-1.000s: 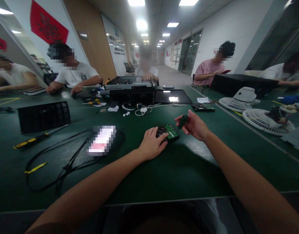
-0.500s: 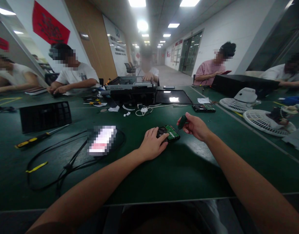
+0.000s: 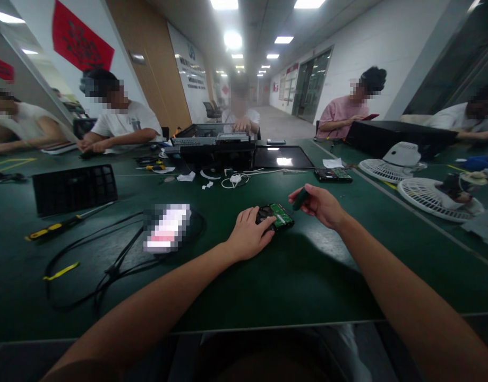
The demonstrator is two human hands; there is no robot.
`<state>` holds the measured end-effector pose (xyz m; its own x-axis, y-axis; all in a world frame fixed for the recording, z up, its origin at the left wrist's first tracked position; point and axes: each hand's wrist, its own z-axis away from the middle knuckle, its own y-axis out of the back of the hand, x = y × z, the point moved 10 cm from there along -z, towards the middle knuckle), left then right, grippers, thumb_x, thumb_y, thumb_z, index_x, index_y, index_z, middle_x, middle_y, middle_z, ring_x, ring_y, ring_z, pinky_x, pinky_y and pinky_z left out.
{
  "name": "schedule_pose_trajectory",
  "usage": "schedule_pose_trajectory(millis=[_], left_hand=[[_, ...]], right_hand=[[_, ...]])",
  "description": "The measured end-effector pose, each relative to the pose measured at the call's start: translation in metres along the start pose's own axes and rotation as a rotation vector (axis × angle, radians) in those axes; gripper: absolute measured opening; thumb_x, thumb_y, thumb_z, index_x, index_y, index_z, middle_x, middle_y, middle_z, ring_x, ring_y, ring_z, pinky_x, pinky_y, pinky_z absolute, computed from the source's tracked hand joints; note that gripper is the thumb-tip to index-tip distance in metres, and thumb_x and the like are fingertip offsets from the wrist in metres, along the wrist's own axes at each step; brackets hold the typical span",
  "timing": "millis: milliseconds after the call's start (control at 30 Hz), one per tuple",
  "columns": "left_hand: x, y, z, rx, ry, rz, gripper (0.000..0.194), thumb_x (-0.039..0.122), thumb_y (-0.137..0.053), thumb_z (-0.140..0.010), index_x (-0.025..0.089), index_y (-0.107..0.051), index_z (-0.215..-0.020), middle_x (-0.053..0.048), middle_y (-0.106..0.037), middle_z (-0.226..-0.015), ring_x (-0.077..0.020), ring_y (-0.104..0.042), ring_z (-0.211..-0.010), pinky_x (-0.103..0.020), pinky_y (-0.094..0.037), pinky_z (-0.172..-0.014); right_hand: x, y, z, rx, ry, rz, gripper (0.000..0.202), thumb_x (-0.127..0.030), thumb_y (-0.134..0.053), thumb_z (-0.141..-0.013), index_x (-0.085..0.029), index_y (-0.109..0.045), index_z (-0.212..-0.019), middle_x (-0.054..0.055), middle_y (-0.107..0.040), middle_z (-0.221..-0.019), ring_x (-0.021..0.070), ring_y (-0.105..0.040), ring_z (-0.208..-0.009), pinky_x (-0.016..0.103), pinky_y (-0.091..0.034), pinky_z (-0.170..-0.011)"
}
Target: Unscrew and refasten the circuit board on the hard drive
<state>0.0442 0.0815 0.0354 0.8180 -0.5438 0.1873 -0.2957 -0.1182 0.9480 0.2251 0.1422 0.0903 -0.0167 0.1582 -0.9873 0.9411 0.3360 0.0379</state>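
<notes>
On the green table (image 3: 212, 297) lies a hard drive (image 3: 282, 216) with its green circuit board facing up. My left hand (image 3: 249, 231) grips it from the left, fingers over the far side and thumb across the board. To the right of the drive, my right hand (image 3: 321, 204) is closed around the dark green handle of a screwdriver (image 3: 301, 199). The thin shaft points down at the drive's right edge. Whether its tip touches a screw is too small to tell.
At left are a blurred lit phone (image 3: 167, 228), a black cable (image 3: 118, 260), a yellow-black screwdriver (image 3: 54, 229) and a black panel (image 3: 74, 190). Beyond lie an opened metal case (image 3: 212, 139), a flat screen (image 3: 283, 157), another hard drive (image 3: 333, 175) and white fan parts (image 3: 435, 199). Several people sit around.
The screwdriver handle has tilted further over to the right, and the fingers of my right hand have shifted on it. My left hand and the hard drive stay in place.
</notes>
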Motion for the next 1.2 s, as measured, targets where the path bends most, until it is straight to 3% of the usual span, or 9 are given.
schedule_pose_trajectory(millis=[167, 367, 667, 1200], left_hand=[[-0.001, -0.002, -0.001, -0.002, 0.0, 0.0, 0.052, 0.056, -0.047, -0.107, 0.039, -0.05, -0.156, -0.011, -0.036, -0.167, -0.0404, -0.029, -0.156, -0.063, -0.029, -0.124], [0.001, 0.0, 0.0, 0.002, -0.002, 0.005, 0.051, 0.055, -0.047, -0.108, 0.039, -0.05, -0.156, -0.01, -0.037, -0.167, -0.0398, -0.031, -0.155, -0.063, -0.028, -0.124], [0.001, 0.001, -0.001, 0.01, -0.005, -0.011, 0.05, 0.053, -0.049, -0.107, 0.037, -0.052, -0.155, -0.011, -0.038, -0.167, -0.0405, -0.032, -0.154, -0.063, -0.029, -0.123], [-0.001, -0.002, -0.001, 0.005, -0.006, 0.006, 0.051, 0.055, -0.046, -0.108, 0.038, -0.051, -0.156, -0.01, -0.037, -0.167, -0.04, -0.03, -0.156, -0.063, -0.029, -0.124]], right_hand=[[0.0, 0.003, 0.0, -0.015, 0.002, 0.001, 0.046, -0.058, -0.059, -0.096, -0.016, -0.077, -0.089, 0.013, -0.078, -0.093, 0.0121, -0.05, -0.056, 0.026, -0.031, -0.045], [-0.001, 0.0, 0.003, -0.053, -0.021, -0.047, 0.04, -0.055, -0.061, -0.093, -0.019, -0.077, -0.103, 0.008, -0.075, -0.089, 0.0126, -0.051, -0.053, 0.026, -0.03, -0.043], [0.003, -0.005, 0.005, -0.09, -0.074, -0.066, 0.044, -0.058, -0.057, -0.095, -0.019, -0.077, -0.1, 0.012, -0.079, -0.1, 0.0123, -0.05, -0.053, 0.025, -0.027, -0.041], [0.005, -0.01, 0.005, -0.105, -0.089, -0.114, 0.053, -0.068, -0.059, -0.096, -0.018, -0.075, -0.098, 0.01, -0.074, -0.092, 0.0107, -0.049, -0.051, 0.024, -0.029, -0.036]])
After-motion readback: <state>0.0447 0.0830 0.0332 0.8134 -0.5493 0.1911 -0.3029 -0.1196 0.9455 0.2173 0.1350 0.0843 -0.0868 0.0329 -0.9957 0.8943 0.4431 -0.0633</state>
